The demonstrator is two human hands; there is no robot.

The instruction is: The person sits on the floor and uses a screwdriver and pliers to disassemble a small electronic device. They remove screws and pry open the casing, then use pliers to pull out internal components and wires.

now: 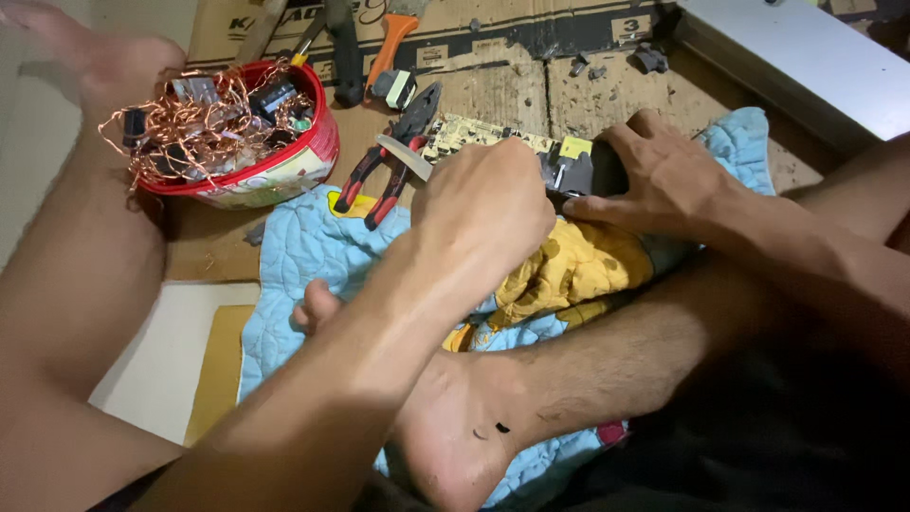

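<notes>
I see my left hand (483,204) curled into a tight fist around a metal tool (403,156) whose flat end sticks out to the left. My right hand (664,180) has its fingers bent over a black part (592,175) on the far end of the pale circuit board (474,133), in the middle of the blue quilt (303,246). Red-handled pliers (393,161) lie just left of the board, and a red bowl (284,171) of copper wire (209,128) sits far left

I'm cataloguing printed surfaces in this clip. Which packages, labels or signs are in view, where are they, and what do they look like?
Flattened brown cardboard box: lying under the tools at top, with black printed bands.
Round red plastic tub: upper left, pale printed wrapper around its side, filled with copper wire.
Small yellow label: on the dark component between left hand and right hand.
</notes>
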